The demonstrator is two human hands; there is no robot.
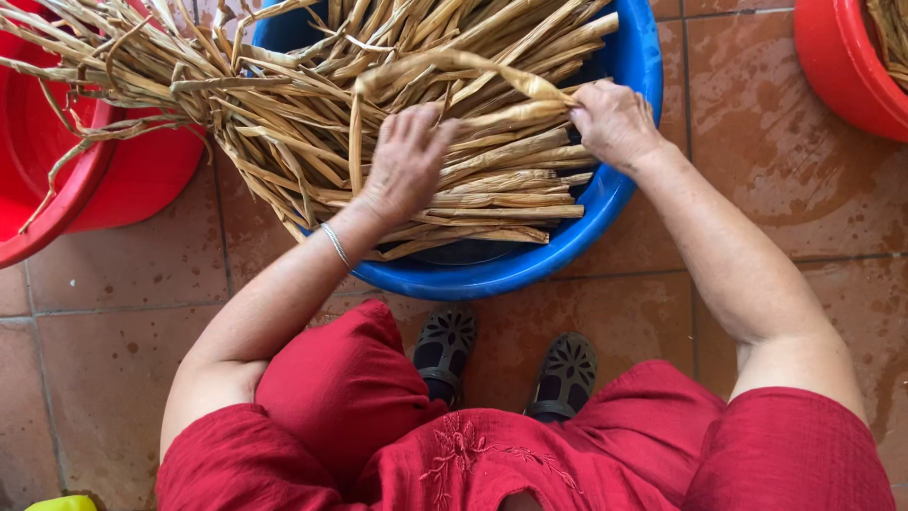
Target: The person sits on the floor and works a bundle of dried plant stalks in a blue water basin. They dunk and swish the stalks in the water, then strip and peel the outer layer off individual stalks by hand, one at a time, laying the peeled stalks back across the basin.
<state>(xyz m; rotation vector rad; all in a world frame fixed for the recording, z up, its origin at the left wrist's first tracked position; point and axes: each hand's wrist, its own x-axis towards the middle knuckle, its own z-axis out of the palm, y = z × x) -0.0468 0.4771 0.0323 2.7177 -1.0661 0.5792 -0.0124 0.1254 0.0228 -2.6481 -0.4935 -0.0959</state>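
1. The dried leaf strips [473, 161] lie heaped in a blue tub [605, 203], between red tubs [57, 199] cut off at both edges.
2. The left hand [409, 161] presses on the strips, fingers slightly spread.
3. The right hand [615, 121] pinches one strip [454, 64]; its fingertips are hidden.

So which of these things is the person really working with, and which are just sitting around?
In use:
- left hand, pressing flat on the dried stalks
- right hand, its grip shut on a bent strip
- blue tub holding the stalks

Just nearby:
- red tub at the left, stalks spilling over it
- another red tub at the upper right
- yellow object at the bottom edge
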